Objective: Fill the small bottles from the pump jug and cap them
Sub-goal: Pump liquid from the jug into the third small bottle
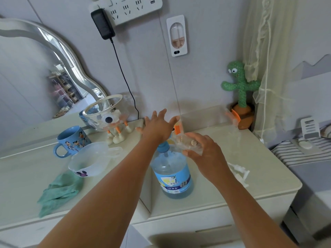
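On the pump jug (172, 174), left hand (157, 127) flat, small bottle (189, 144) tilted.

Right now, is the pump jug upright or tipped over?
Upright: the jug stands on its base on the counter, with the left hand over its pump.

A large clear plastic pump jug of blue liquid (172, 174) stood at the middle of the cream tabletop (223, 190). Left of it sat a white plastic bowl (89, 161), with a blue cartoon mug (71, 140) behind and a crumpled green cloth (59, 190) before it. A green plush cactus (240, 86) stood in the far right corner.
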Available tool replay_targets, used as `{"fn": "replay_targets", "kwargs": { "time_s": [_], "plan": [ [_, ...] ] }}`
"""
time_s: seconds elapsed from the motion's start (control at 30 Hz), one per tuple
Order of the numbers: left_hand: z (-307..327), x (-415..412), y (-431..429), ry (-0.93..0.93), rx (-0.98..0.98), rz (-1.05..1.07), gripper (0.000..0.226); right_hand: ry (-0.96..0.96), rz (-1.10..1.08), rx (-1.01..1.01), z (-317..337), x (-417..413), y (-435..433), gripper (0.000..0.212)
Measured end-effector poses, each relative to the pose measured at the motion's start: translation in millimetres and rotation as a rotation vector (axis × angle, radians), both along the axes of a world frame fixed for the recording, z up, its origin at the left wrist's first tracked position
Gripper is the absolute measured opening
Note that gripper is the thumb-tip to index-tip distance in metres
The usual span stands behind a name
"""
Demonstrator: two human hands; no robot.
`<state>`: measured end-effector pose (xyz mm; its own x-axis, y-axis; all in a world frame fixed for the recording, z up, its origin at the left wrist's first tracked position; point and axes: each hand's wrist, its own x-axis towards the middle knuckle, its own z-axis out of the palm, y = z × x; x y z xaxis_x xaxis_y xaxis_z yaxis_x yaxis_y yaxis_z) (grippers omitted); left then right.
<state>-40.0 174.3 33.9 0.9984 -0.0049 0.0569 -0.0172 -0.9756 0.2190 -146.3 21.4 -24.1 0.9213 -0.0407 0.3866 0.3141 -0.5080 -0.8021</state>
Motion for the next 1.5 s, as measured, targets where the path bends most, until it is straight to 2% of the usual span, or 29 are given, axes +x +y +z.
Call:
{"fn": "replay_targets", "kwargs": {
  "time_s": [0.2, 0.4, 0.67, 0.9, 1.07, 1.5],
  "plan": [
    [-2, -9, -5, 0.002, -0.026, 0.027, 0.080, 0.057, 0.007, 0.005, -3, -4, -1, 0.048],
    [14, -14, -5, -0.036, -0.085, 0.058, 0.084, 0.023, 0.006, 0.001, 10, -7, -1, 0.047],
    [16, -13, -5, 0.007, -0.129, 0.054, 0.084, 0.003, 0.016, -0.004, 10, -5, -2, 0.051],
    [4, -7, -2, -0.043, -0.084, 0.037, 0.078, 0.023, 0.013, 0.022, -3, 4, 1, 0.050],
    [-1, -13, -9, -0.011, -0.051, 0.069, 0.078, 0.036, 0.011, 0.046, -6, -3, -1, 0.049],
    [12, -16, -3, -0.021, -0.093, 0.065, 0.082, 0.023, 0.000, 0.012, 8, -10, 3, 0.049]
  ]
}}
